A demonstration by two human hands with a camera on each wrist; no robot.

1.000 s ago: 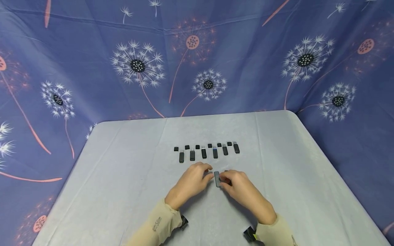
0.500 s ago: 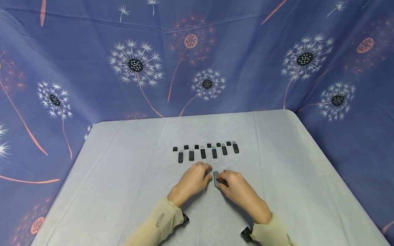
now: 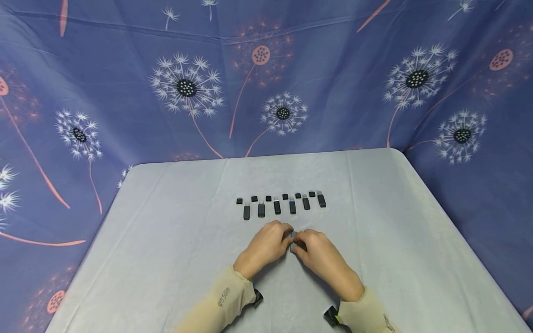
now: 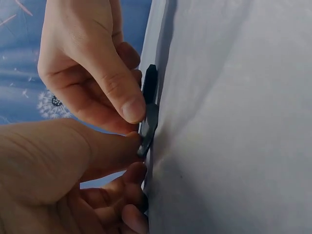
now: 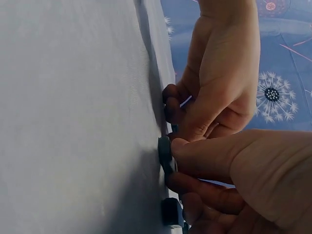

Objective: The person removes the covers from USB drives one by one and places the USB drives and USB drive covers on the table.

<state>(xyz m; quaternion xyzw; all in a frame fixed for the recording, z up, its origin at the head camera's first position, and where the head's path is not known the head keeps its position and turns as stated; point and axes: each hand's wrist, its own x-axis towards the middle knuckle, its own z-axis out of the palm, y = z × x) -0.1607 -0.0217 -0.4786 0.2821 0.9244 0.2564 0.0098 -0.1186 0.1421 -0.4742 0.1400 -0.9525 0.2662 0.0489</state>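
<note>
A small dark grey USB stick (image 3: 293, 237) lies on the pale table cloth (image 3: 166, 240), near the middle front. My left hand (image 3: 280, 236) and right hand (image 3: 306, 243) meet over it, and both pinch it with curled fingers and thumbs. The left wrist view shows the stick (image 4: 148, 124) between my left thumb and the right thumb, which presses on it. In the right wrist view the stick (image 5: 165, 151) sits under my right thumb. A small dark piece (image 5: 170, 212) lies by my right fingers. Most of the stick is hidden in the head view.
Behind the hands runs a row of several black USB sticks (image 3: 276, 206), each with a small black cap (image 3: 268, 198) behind it. A blue dandelion-print cloth (image 3: 125, 92) hangs all round the table. Bare cloth spreads left and right of the hands.
My left hand has moved right to the stick. Both hands now close over it, so less of it shows than before.
</note>
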